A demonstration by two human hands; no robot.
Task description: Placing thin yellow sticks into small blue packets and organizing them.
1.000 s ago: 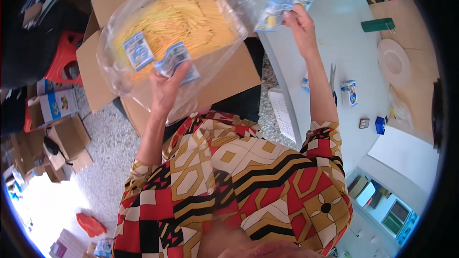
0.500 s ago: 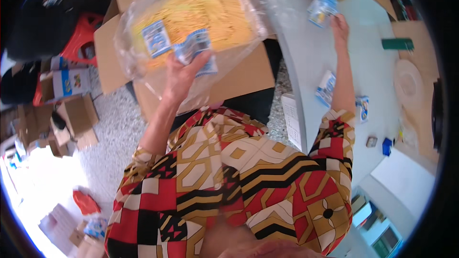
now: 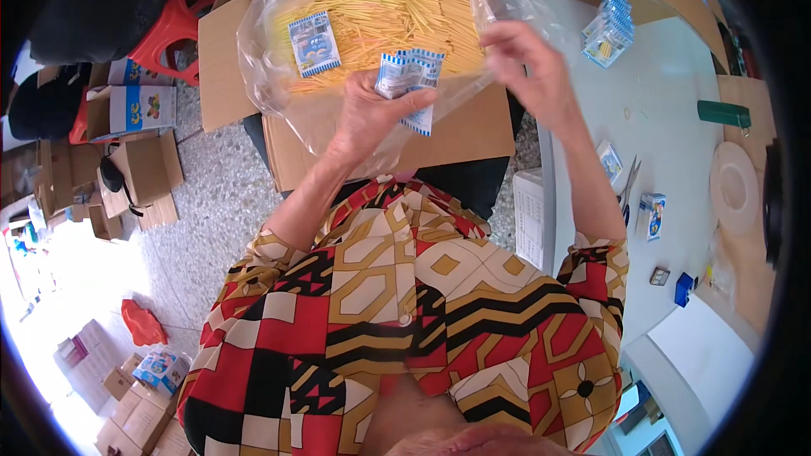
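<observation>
Brown rectangular cardboard carton [image 3: 460, 143]: matt, smooth flaps. Clear colourless plastic bag [image 3: 263, 67] lining it: thin, creased, glossy highlights. Slender yellow sticks [image 3: 405, 8]: matt-looking; substance cannot be told. Flat blue-and-white printed film packets [image 3: 314, 44]: slight sheen. Pale white bench [image 3: 667, 101]: smooth top, low gloss. Long-bladed scissors [image 3: 631, 177] on it: metal blades. Round flat beige disc [image 3: 733, 188], bench's right edge: matt, material unclear. Red moulded plastic stool [image 3: 171, 24]: smooth. Grey speckled floor [image 3: 224, 186]: stone-like. Red, black and tan patterned shirt [image 3: 372, 304]: soft matt cloth.
</observation>
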